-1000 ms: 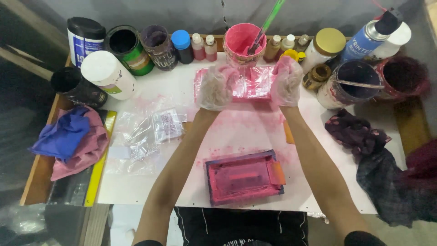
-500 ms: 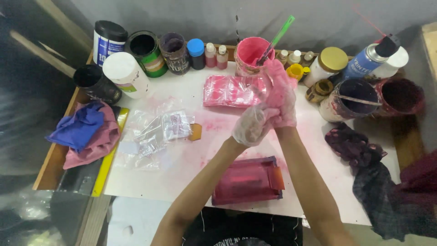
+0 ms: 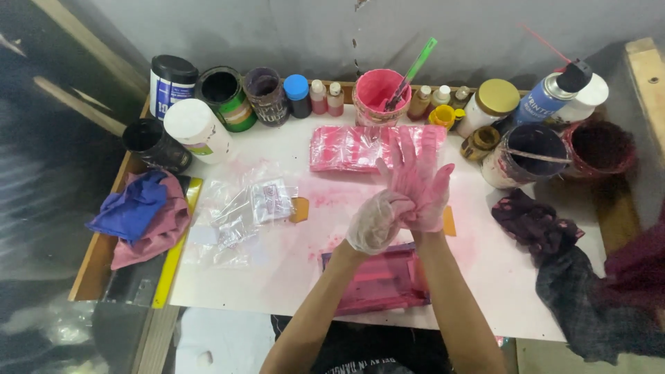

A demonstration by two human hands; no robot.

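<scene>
Nearest the body, a pink tray (image 3: pixel 384 280) sits at the table's (image 3: pixel 277 277) front edge, its upper part hidden behind both forearms. Just above it, the left hand (image 3: pixel 377 221), in a clear glove, closes around the base of the right hand (image 3: pixel 419 187); what its fingertips pinch is hard to make out. That right hand is open, fingers spread upward, wrapped in a pink-stained glove (image 3: pixel 415 176) and holding nothing. Beyond the fingers lies a pink-smeared plastic sheet (image 3: pixel 346 147), its right part covered by the hand. Farthest back stands a pink paint tub (image 3: pixel 377 95) with a green stick (image 3: pixel 415 69) poking out.
</scene>
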